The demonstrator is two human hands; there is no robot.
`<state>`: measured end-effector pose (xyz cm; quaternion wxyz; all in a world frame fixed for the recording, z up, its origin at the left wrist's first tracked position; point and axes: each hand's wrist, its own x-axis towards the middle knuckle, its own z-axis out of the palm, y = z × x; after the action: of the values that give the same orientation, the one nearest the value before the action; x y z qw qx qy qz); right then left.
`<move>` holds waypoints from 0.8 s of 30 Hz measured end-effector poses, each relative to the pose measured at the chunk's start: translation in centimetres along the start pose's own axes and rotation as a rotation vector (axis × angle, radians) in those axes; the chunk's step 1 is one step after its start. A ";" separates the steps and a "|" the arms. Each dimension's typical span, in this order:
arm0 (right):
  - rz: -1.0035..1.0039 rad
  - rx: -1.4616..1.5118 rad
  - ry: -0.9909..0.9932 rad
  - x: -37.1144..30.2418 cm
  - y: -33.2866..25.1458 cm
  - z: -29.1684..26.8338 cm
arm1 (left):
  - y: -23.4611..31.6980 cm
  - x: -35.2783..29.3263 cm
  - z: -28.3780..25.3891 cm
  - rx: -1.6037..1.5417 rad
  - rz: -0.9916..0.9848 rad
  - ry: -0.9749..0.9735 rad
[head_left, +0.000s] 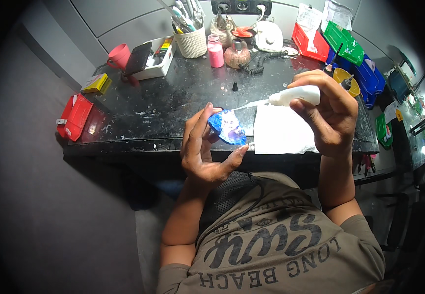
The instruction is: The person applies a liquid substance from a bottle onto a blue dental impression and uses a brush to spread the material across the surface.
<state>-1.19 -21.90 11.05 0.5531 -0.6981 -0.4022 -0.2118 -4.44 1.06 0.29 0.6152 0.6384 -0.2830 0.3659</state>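
Observation:
My left hand point(203, 154) is raised at the table's front edge, its fingers and thumb gripping the sides of a small blue piece point(218, 126). The face of this piece is whitish with a pinkish patch, lit brightly; its exact kind is unclear. In my right hand point(331, 115) a white squeeze bottle point(303, 94) lies tilted nearly level between thumb and fingers. Its thin pale nozzle point(251, 104) points left toward the upper side of the blue piece; whether the tip touches it cannot be made out. A white sheet point(280, 130) lies under and between both hands.
A small black cap point(235, 86) stands on the black table point(173, 105). Along the back are a pink bottle point(216, 53), a round jar point(237, 55) and a tool cup point(191, 43). Red point(310, 43), green point(344, 43) and blue point(369, 81) trays crowd the right.

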 end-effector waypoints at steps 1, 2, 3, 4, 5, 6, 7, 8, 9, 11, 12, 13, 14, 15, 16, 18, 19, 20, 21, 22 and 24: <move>0.002 -0.001 0.003 0.0 0.0 0.0 | 0.0 0.0 0.0 0.003 0.005 -0.003; 0.002 -0.001 0.003 0.0 0.0 0.0 | 0.0 0.0 0.0 0.003 0.005 -0.003; -0.002 -0.008 -0.003 0.0 -0.1 0.0 | 0.0 0.0 0.0 0.004 0.004 -0.003; -0.005 -0.015 -0.008 0.0 -0.1 0.0 | 0.0 0.0 0.0 0.003 0.003 -0.004; -0.005 -0.014 -0.008 0.0 -0.1 0.0 | 0.0 0.0 0.0 0.004 0.003 -0.004; -0.007 -0.013 -0.010 0.0 -0.2 0.0 | 0.0 0.0 0.0 0.001 0.003 -0.001; -0.008 -0.011 -0.013 0.0 -0.2 0.0 | 0.0 0.0 0.0 -0.002 0.003 0.001; -0.008 -0.011 -0.012 0.0 -0.3 0.0 | 0.0 0.0 0.0 -0.002 0.004 0.001; -0.005 -0.011 -0.016 0.0 -0.3 0.0 | -0.1 -0.1 0.0 -0.003 0.000 0.001; -0.003 -0.012 -0.019 0.1 -0.4 0.1 | 0.0 -0.1 0.1 -0.003 -0.003 0.002; -0.003 -0.007 -0.017 0.1 -0.4 0.2 | 0.0 -0.1 0.1 -0.003 -0.008 0.003; -0.003 -0.002 -0.015 0.1 -0.4 0.2 | 0.1 -0.1 0.1 -0.003 -0.013 0.004; -0.003 -0.002 -0.015 0.1 -0.5 0.2 | 0.1 -0.1 0.1 -0.003 -0.013 0.004; -0.008 -0.002 -0.017 0.1 -0.5 0.2 | 0.0 -0.1 0.0 0.001 -0.012 0.004; -0.012 -0.002 -0.019 0.2 -0.5 0.2 | 0.0 -0.1 0.0 0.005 -0.010 0.004; -0.010 -0.002 -0.017 0.1 -0.5 0.2 | 0.0 -0.1 0.1 0.006 -0.006 0.006; -0.007 -0.001 -0.015 0.1 -0.5 0.2 | 0.0 -0.1 0.1 0.007 -0.002 0.009; -0.007 0.001 -0.015 0.1 -0.5 0.2 | 0.0 -0.1 0.1 0.009 -0.003 0.009; -0.004 0.004 -0.016 0.2 -0.5 0.2 | 0.0 -0.1 0.1 0.015 -0.001 0.009; -0.001 0.007 -0.016 0.2 -0.5 0.2 | 0.0 -0.1 0.0 0.022 0.001 0.008; -0.011 -0.006 -0.015 0.2 -0.5 0.2 | 0.0 0.0 0.0 0.018 0.006 0.006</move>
<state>-1.48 -21.59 11.39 0.5468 -0.6992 -0.4094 -0.2110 -4.44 1.04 0.26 0.6092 0.6420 -0.2795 0.3722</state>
